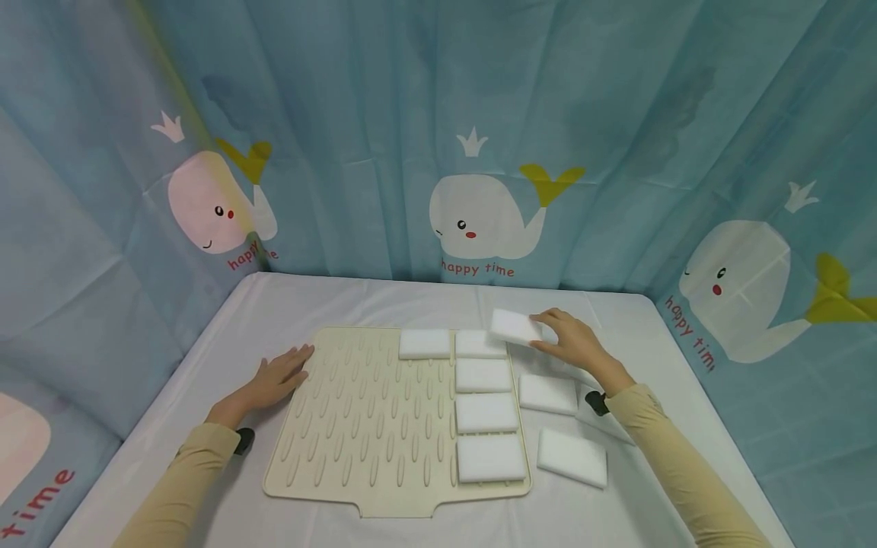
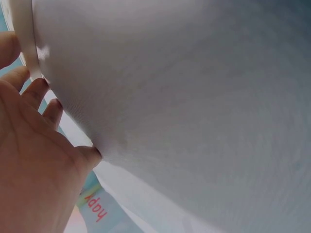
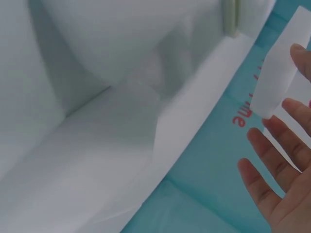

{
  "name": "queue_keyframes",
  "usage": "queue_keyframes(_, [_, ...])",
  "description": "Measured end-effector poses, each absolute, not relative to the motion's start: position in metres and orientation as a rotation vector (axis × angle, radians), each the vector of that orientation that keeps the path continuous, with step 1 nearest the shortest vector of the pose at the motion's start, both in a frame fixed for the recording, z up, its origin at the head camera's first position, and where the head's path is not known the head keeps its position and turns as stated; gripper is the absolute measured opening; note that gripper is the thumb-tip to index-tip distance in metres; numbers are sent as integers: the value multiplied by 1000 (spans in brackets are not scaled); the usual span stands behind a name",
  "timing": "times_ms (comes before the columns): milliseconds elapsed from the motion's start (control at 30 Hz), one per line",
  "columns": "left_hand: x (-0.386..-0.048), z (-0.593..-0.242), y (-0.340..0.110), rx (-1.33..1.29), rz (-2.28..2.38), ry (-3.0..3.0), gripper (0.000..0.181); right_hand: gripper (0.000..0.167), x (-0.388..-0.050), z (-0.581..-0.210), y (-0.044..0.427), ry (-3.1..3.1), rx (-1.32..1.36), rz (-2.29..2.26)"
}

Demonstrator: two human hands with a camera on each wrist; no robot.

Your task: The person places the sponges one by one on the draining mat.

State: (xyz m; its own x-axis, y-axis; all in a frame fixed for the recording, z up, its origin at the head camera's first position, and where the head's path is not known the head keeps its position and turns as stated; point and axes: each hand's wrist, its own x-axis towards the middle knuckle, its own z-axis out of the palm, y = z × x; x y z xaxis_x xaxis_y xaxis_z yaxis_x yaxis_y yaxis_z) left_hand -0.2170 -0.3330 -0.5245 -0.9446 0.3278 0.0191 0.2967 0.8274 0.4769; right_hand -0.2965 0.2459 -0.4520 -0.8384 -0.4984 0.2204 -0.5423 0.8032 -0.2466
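Observation:
My right hand (image 1: 577, 342) pinches a white sponge block (image 1: 511, 326) between thumb and fingers, raised near the far right corner of a cream ribbed board (image 1: 342, 438). In the right wrist view the thumb and a finger hold this sponge (image 3: 274, 75) by its edges, while the other fingers are spread. Several white sponges (image 1: 487, 415) lie in a column along the board's right side, and another sponge (image 1: 425, 344) lies left of the column's far end. At the board's left edge, my left hand (image 1: 272, 379) rests with fingers extended, holding nothing.
Right of the board, loose white sponges (image 1: 548, 394) lie on the white tablecloth (image 1: 329, 301), one sponge (image 1: 572, 457) nearer the front. Another white piece is partly hidden under my right forearm. A blue curtain (image 1: 390, 114) with whale prints surrounds the table's back and sides.

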Motion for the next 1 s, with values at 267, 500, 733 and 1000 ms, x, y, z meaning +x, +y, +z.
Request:
queue_keyframes(267, [-216, -522, -333, 498, 762, 2937, 57, 56, -297, -454, 229, -2835, 873, 454])
queue_keyframes(500, [-216, -523, -333, 503, 766, 2937, 56, 55, -296, -454, 214, -2828, 896, 458])
queue_keyframes(733, [-217, -523, -333, 497, 759, 2939, 57, 62, -297, -456, 201, -2818, 938, 431])
queue_keyframes(1000, [-217, -524, -333, 486, 763, 2936, 57, 65, -296, -454, 182, -2813, 963, 440])
